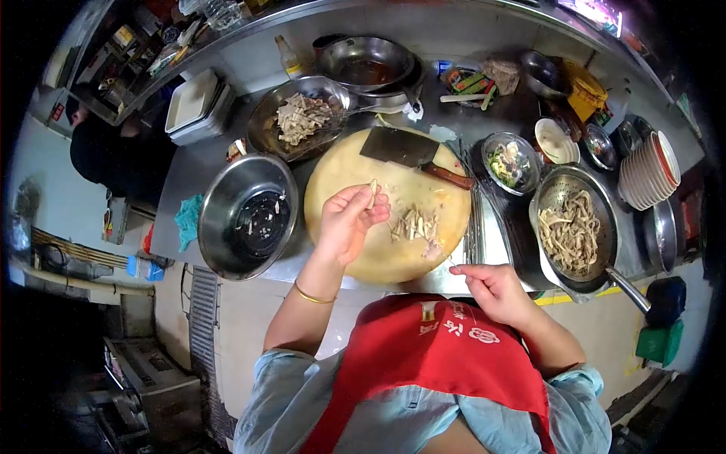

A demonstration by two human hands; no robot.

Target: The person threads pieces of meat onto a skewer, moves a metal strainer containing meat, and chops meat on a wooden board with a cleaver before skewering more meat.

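Note:
My left hand (346, 222) hovers over the round wooden chopping board (355, 166), its fingers pinched on a pale strip of food (372, 190). My right hand (493, 290) sits at the board's near right edge, fingers pinched on a thin skewer (446, 259) that points toward a small pile of cut strips (413, 225) on the board. A cleaver (412, 152) with a wooden handle lies at the board's far side.
An empty steel bowl (247, 216) stands left of the board. A bowl of shredded strips (299, 117) is behind it, a colander of strips (573, 229) to the right. Small bowls, stacked plates (649, 170) and a pot (365, 62) crowd the back. A person (106, 151) stands at far left.

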